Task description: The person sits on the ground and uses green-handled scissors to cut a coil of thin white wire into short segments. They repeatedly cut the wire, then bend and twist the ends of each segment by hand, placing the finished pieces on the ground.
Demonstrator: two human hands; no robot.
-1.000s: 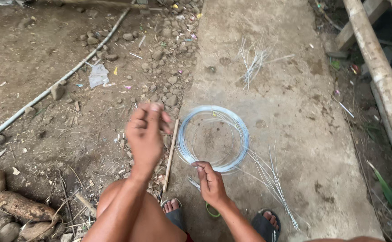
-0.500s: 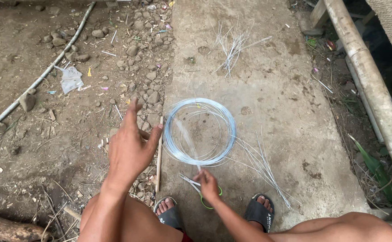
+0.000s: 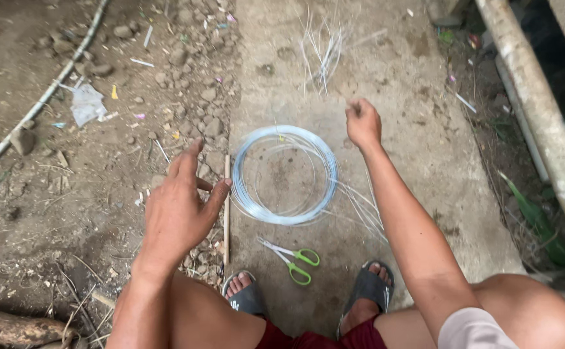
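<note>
A coil of thin pale-blue wire (image 3: 281, 218) lies flat on a concrete slab (image 3: 418, 161) in front of my feet. My left hand (image 3: 180, 210) hovers just left of the coil with its fingers spread and holds nothing. My right hand (image 3: 362, 123) is stretched out past the coil's upper right edge, with its fingertips pinched on a thin wire strand that is barely visible. Green-handled scissors (image 3: 297, 258) lie on the slab between the coil and my sandalled feet (image 3: 368, 289). A thin wooden stick (image 3: 226, 207) lies along the coil's left side.
Cut wire pieces lie at the far end of the slab (image 3: 321, 45) and beside my right forearm (image 3: 365, 205). Stony dirt (image 3: 101, 168) is on the left, with a pale pipe (image 3: 37, 103) and a root (image 3: 11, 326). A thick bamboo pole (image 3: 541, 123) runs along the right.
My right hand has left the spot near the scissors and moved up and to the right past the coil. My left hand has lowered and stays spread beside the coil.
</note>
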